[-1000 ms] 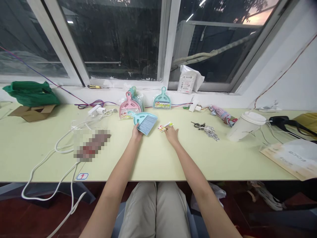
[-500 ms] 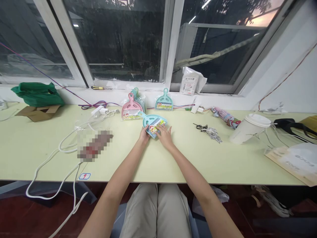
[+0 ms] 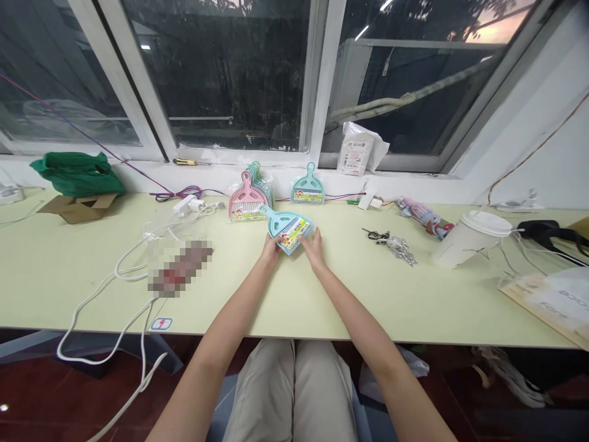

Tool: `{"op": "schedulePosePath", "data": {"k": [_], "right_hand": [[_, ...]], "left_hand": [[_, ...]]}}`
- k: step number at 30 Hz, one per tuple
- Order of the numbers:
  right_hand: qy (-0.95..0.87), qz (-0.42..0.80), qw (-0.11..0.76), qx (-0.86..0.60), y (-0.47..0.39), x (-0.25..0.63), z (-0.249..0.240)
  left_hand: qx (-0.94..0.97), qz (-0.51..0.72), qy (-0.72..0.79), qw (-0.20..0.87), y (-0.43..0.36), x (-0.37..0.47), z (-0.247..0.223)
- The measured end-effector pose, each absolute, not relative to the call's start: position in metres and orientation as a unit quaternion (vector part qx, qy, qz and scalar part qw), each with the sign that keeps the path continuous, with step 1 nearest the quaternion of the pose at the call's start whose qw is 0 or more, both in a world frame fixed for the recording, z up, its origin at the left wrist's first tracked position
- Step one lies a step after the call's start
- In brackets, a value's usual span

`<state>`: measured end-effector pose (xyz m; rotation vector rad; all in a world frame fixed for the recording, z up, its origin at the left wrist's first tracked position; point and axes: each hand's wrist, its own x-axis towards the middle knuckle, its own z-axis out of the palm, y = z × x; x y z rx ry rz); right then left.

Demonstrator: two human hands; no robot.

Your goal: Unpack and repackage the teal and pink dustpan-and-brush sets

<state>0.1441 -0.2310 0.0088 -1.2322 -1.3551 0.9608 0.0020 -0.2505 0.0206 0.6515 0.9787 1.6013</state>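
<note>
A light-blue mini dustpan and brush set (image 3: pixel 286 222) with a yellow printed label is tilted above the table, its handle pointing up and left. My left hand (image 3: pixel 271 250) grips its lower left edge, thumb on the front. My right hand (image 3: pixel 315 250) closes on its lower right edge, thumb at the label's corner and fingers partly hidden. Just behind stands a row of wrapped dustpan sets, a pink one (image 3: pixel 247 199) in front of several green ones. Another green dustpan set (image 3: pixel 308 186) leans against the wall to their right.
On the left lie a white cable (image 3: pixel 117 264), a cardboard box (image 3: pixel 78 209) and a green cloth bag (image 3: pixel 76 175). To the right are keys with a silver tassel (image 3: pixel 399 248), a folded umbrella (image 3: pixel 421 215), a white lidded cup (image 3: pixel 469 239) and a paper bag (image 3: pixel 552 301).
My right hand has slid off the label's front to the dustpan set's right edge. The set has turned slightly, showing more of its label. My left hand keeps its grip.
</note>
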Motion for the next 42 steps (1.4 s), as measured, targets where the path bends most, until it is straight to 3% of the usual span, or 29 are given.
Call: {"op": "schedulePosePath", "data": {"k": [4, 9, 11, 16, 20, 26, 35, 42], "right_hand": [[-0.425, 0.641, 0.487, -0.414, -0.225, 0.150, 0.007], [-0.351, 0.686, 0.513, -0.378, -0.220, 0.157, 0.008], [-0.345, 0.677, 0.530, -0.375, -0.218, 0.161, 0.009], [-0.338, 0.662, 0.557, -0.370, -0.211, 0.172, 0.006], [-0.321, 0.658, 0.576, -0.363, -0.205, 0.177, 0.002], [-0.319, 0.654, 0.579, -0.368, -0.201, 0.178, 0.000], [-0.346, 0.641, 0.596, -0.338, -0.210, 0.180, 0.019], [-0.455, 0.637, 0.521, -0.339, -0.220, 0.209, 0.048]], "left_hand": [[0.323, 0.656, 0.389, 0.560, -0.253, 0.004, 0.024], [0.376, 0.603, 0.465, 0.529, -0.250, -0.004, 0.027], [0.397, 0.585, 0.567, 0.422, -0.248, -0.024, 0.034], [0.446, 0.451, 0.773, -0.013, -0.254, -0.127, 0.061], [0.392, 0.282, 0.866, -0.130, -0.277, -0.214, 0.070], [0.401, 0.110, 0.902, -0.115, -0.297, -0.258, 0.071], [0.471, 0.232, 0.829, -0.192, -0.293, -0.162, 0.106], [0.555, 0.223, 0.797, -0.085, -0.276, -0.045, 0.066]]}}
